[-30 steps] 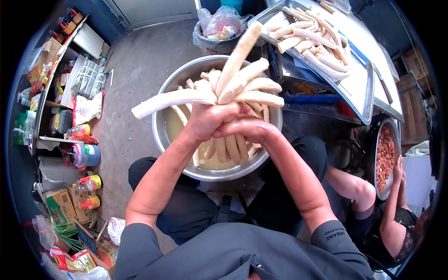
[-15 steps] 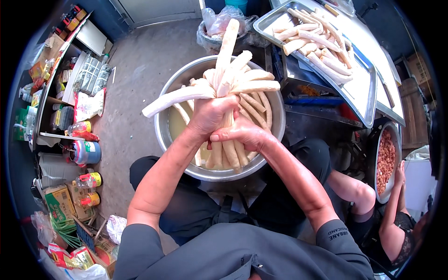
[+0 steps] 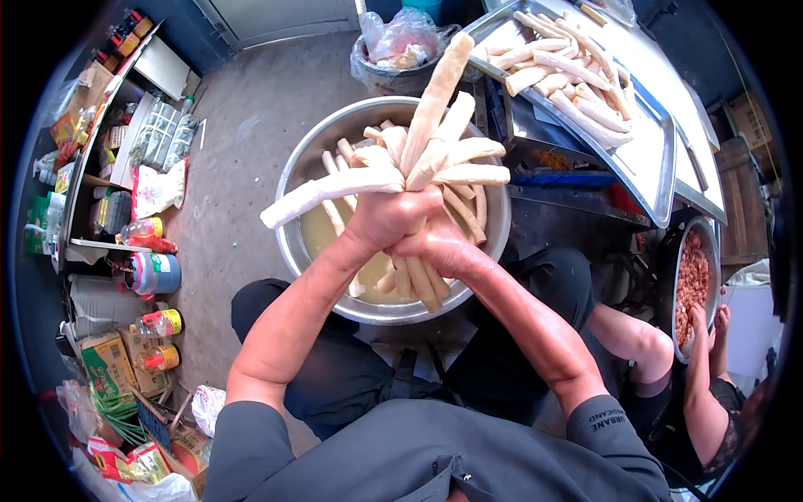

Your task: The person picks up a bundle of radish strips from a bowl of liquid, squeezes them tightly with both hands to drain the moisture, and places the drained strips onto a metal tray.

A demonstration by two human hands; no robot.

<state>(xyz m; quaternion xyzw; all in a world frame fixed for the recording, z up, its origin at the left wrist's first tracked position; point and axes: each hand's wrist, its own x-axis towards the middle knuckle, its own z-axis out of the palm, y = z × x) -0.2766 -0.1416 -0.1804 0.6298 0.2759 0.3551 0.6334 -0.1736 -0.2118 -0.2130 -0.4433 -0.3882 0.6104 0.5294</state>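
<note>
Both fists grip one bundle of long, pale cream rolls [image 3: 439, 113], whose exact kind I cannot make out. My left hand [image 3: 389, 219] wraps round its middle, and my right hand [image 3: 431, 241] presses in against it from below right. Above the fists the roll ends fan out, one reaching far left; several others hang below. Beneath them stands a wide metal basin [image 3: 290, 243] with yellowish liquid and more rolls inside. The parts of the bundle within my fists are hidden.
A metal tray [image 3: 657, 180] of similar rolls lies on the table at upper right. Behind the basin stands a bag-lined bin [image 3: 393, 75]. At right, another person's hands touch a pan [image 3: 713, 259] of reddish-brown pieces. Shelves [image 3: 79, 180] with bottles and packages line the left.
My hands have shifted slightly and pressed closer together round the bundle. Its upper ends have swung right. The other person's hands have moved lower on the pan's edge.
</note>
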